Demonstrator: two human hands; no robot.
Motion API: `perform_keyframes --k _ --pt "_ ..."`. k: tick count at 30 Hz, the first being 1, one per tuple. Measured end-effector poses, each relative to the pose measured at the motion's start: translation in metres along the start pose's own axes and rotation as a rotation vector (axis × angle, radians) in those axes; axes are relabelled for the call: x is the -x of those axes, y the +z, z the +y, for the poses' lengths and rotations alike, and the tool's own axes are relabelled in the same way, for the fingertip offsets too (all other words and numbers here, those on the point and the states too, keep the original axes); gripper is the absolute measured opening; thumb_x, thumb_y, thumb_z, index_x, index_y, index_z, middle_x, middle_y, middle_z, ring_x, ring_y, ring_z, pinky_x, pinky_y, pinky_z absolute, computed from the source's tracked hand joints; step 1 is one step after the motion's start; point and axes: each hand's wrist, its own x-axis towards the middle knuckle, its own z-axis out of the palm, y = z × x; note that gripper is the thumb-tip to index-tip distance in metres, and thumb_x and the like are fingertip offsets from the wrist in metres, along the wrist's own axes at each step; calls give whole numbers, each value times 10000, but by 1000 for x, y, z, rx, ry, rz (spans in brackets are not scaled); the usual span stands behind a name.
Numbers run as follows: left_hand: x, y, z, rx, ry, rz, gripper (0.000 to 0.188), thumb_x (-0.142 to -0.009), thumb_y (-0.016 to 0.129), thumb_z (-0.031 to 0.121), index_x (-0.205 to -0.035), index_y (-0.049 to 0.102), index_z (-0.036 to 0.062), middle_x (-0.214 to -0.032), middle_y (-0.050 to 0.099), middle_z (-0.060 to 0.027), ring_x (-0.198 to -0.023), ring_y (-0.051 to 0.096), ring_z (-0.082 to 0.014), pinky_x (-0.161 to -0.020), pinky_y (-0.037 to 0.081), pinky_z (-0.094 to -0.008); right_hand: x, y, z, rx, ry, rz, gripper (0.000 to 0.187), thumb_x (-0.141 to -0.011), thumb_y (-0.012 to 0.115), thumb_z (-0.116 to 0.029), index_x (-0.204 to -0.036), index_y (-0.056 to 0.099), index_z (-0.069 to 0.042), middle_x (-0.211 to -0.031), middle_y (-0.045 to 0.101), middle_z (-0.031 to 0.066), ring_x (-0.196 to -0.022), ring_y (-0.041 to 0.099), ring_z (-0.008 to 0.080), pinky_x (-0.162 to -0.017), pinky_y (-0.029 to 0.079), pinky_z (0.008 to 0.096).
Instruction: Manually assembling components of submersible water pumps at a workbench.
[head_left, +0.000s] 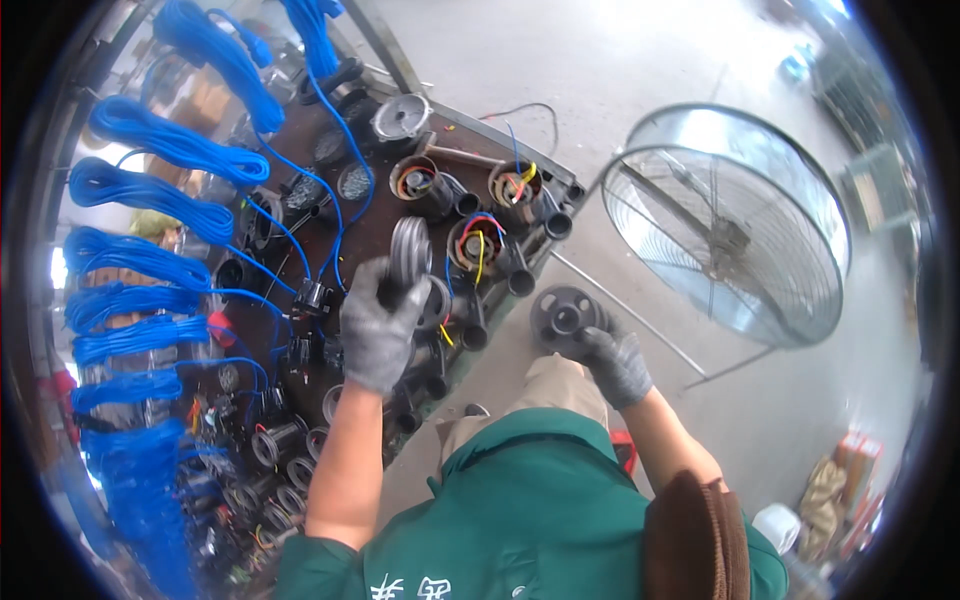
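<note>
My gloved left hand [378,340] is closed around a grey, ribbed round metal part [410,250], raised on edge over the workbench. My gloved right hand [618,366] grips the rim of a black round cover with holes [563,314], held off the bench's edge in front of my trousers. Just beyond the left hand stand several black motor housings, among them a housing with red and yellow wires [474,244] and a housing with a copper-coloured inside [420,186]. Behind them lies a silver round end cover [402,118].
Coiled blue cables [150,195] line the bench's left side, their ends running across the dark bench top [335,255]. Small metal parts [275,490] crowd its near end. On the right stands a large caged drum fan [730,225], with a metal leg [635,320] reaching across the floor.
</note>
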Motion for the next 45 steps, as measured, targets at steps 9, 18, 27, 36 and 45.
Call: perform_keyframes --k 9,18,27,36,45 --pt "-148 42 -32 -945 179 -190 337 -839 758 156 -1160 671 99 -1191 660 -130 -1118 616 -359 -970 500 -459 -62 -59 -67 155 -147 -32 598 -878 781 -243 -1333 529 53 -1199 676 137 -1082 653 193 -943 551 354" --pt "-168 49 -91 -1048 155 -191 317 -841 729 59 -1152 670 41 -1254 622 -180 -1138 613 -381 -999 511 -445 -90 -21 -111 414 -187 -164 469 -835 767 -83 -1214 515 30 -1082 661 106 -984 644 143 -836 549 312" --pt "-168 59 -108 -946 -128 -118 364 -889 709 117 -1243 633 82 -1304 600 -155 -1194 590 -354 -1047 490 -437 -173 74 -107 1559 -954 -493 479 -684 844 -208 -1068 630 -16 -925 641 179 -830 663 375 -741 533 476" --pt "-86 21 -59 -499 -25 -218 490 -956 702 274 -1371 578 45 -1364 613 -186 -1281 576 -342 -1109 448 -412 -180 71 -57 1858 -1090 -802 280 -793 651 -141 -1064 716 -162 -1020 634 135 -998 648 329 -770 562 437" --pt "-38 41 -37 -429 -79 -441 885 -780 842 381 -1509 444 77 -1464 525 -191 -1359 499 -365 -1176 378 -435 -197 66 -75 1620 -892 -895 296 -821 690 -95 -1116 693 -82 -1208 635 166 -1102 638 345 -886 580 427"
